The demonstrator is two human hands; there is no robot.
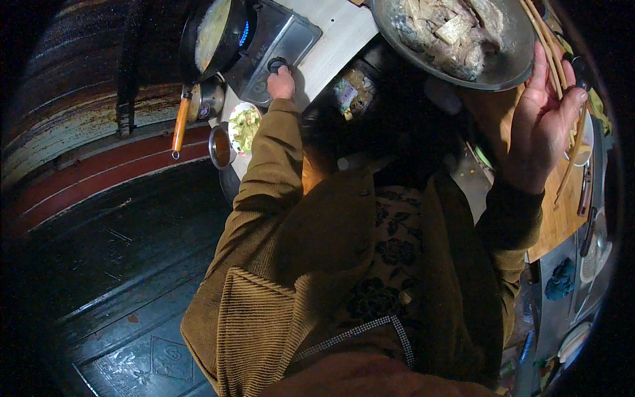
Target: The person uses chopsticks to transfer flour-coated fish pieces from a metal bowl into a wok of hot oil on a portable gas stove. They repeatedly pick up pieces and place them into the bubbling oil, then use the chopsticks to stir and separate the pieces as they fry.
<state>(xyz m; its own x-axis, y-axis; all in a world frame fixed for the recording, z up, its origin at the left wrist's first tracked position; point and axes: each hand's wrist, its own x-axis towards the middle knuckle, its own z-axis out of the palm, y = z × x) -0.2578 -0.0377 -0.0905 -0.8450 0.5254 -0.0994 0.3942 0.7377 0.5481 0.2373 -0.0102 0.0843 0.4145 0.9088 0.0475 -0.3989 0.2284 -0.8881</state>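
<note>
My left hand (pixel 282 84) grips the black control knob (pixel 278 64) of a portable gas stove (pixel 278 34). A blue flame shows beside the dark wok (pixel 223 44), which holds bubbling yellowish oil (pixel 212 34) and has a wooden handle (pixel 181 121). My right hand (pixel 538 121) holds long wooden chopsticks (pixel 550 49) between thumb and fingers, palm partly turned up. Just beyond it, at the upper right, is a metal bowl (pixel 518 79) with pale, coated pieces that look like fish (pixel 454 32).
A plate of sliced vegetables (pixel 244 128) and a small metal bowl of brown liquid (pixel 219 146) lie left of my left forearm. At right are a wooden cutting board (pixel 555 223) and a white bowl (pixel 586 141). A container of scraps (pixel 354 94) stands below the counter.
</note>
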